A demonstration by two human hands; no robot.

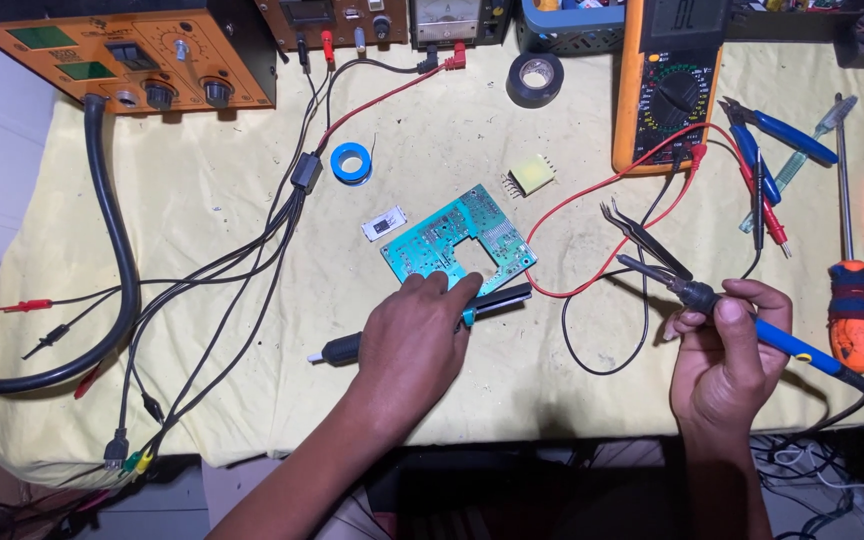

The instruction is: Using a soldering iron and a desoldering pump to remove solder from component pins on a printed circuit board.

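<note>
A teal circuit board [457,240] with a square cut-out lies flat on the yellow cloth. My left hand [412,340] rests palm-down just below it, fingertips on the board's near edge, covering the middle of a long black tool [500,300] whose white tip sticks out to the left. My right hand [727,355] grips a soldering iron with a blue handle [797,350], its metal tip pointing up-left, held off to the right of the board. A small white component [384,225] lies beside the board, and a pale yellow transformer [532,176] lies above it.
An orange multimeter [667,90] with red and black leads stands behind. Black tweezers [647,240], blue pliers [767,145] and screwdrivers [852,310] lie at the right. A blue solder spool [351,162], black tape roll [535,78], an orange station [132,50] and many cables fill the left.
</note>
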